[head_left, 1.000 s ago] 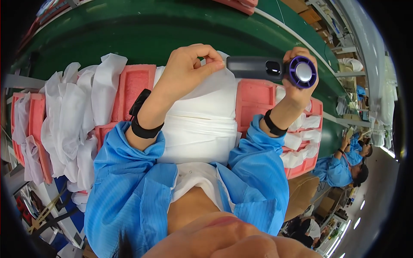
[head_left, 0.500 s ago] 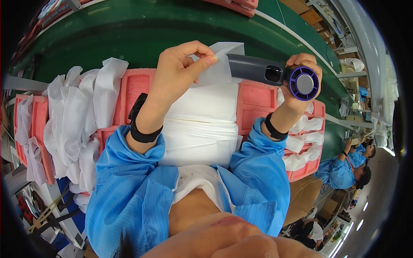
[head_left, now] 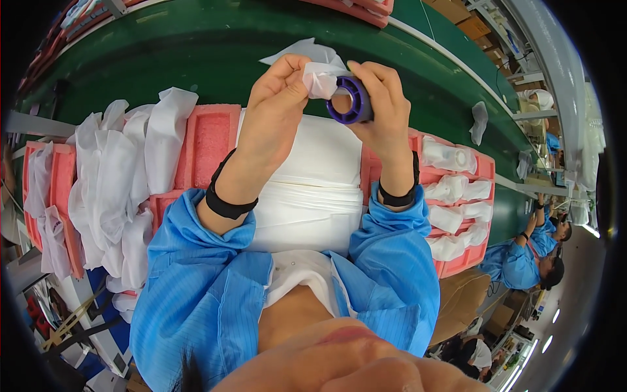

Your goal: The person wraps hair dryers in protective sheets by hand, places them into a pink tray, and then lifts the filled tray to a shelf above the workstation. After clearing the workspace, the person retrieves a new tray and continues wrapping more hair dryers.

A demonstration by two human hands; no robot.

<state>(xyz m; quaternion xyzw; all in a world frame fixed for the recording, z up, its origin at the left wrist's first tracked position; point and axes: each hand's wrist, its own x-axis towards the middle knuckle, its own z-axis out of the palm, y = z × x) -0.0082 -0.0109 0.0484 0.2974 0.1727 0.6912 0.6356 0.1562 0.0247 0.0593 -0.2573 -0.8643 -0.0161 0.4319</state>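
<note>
Up over the green belt, my right hand (head_left: 385, 98) is closed around a dark grey tubular appliance (head_left: 367, 103). Its round end with a purple ring (head_left: 351, 116) faces me and to the left. Thin white wrapping sheet (head_left: 321, 81) lies against the appliance beside that ring, pinched in the fingers of my left hand (head_left: 277, 91). A loose corner of the sheet sticks out behind both hands. Most of the appliance's long body is hidden by the sheet and fingers. Below my hands lies a stack of flat white sheets (head_left: 313, 153).
A pink foam tray (head_left: 215, 130) at left carries several white-wrapped pieces (head_left: 166, 127). The right pink tray (head_left: 462, 257) holds several wrapped items (head_left: 447, 157). Another wrapped piece (head_left: 479, 123) rests on the green belt (head_left: 196, 55). Two co-workers in blue (head_left: 519, 258) are at far right.
My right hand has moved left with the appliance, close to my left hand. The appliance has turned, its purple ring now facing left. The sheet is bunched near the ring end.
</note>
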